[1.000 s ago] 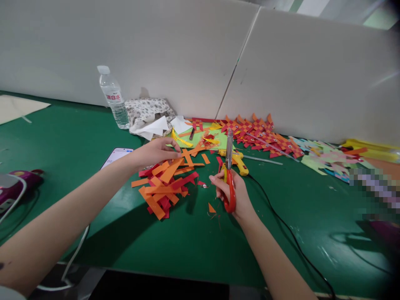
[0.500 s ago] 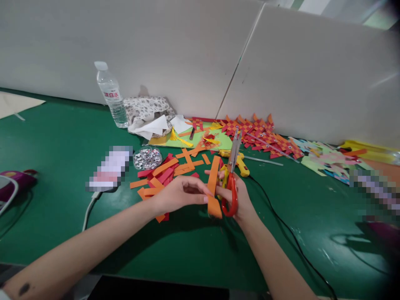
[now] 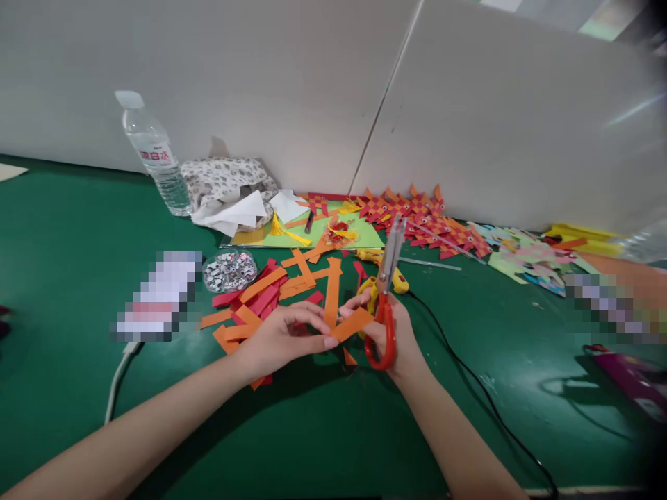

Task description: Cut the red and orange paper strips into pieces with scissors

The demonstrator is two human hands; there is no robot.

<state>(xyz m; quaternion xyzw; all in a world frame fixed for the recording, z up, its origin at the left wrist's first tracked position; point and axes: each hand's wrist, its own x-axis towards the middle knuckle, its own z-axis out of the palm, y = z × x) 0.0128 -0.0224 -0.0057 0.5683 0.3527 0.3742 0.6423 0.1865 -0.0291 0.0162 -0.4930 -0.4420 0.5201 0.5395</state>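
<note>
My left hand (image 3: 286,337) pinches an orange paper strip (image 3: 333,295) at its fold, between thumb and fingers. One leg of the strip points up and away; the other slants right, its end close to the fingers of my right hand (image 3: 402,337). That hand is closed round red-handled scissors (image 3: 384,286), their blades pointing up and away from the strip. Whether its fingertips touch the strip I cannot tell. Under and beside my left hand lies a pile of red and orange paper strips (image 3: 265,288). A small orange scrap (image 3: 350,357) shows just below the hands.
A yellow glue gun (image 3: 399,282) lies behind the scissors, its black cord (image 3: 458,354) running to the front right. Woven paper fish (image 3: 417,212) are heaped by the wall. A tub of googly eyes (image 3: 230,271), a phone (image 3: 159,295) and a water bottle (image 3: 159,163) stand left.
The folded strip has opened into a V; its lower leg has swung up and rightward toward my right hand. The view has turned slightly right. Both hands keep their hold.
</note>
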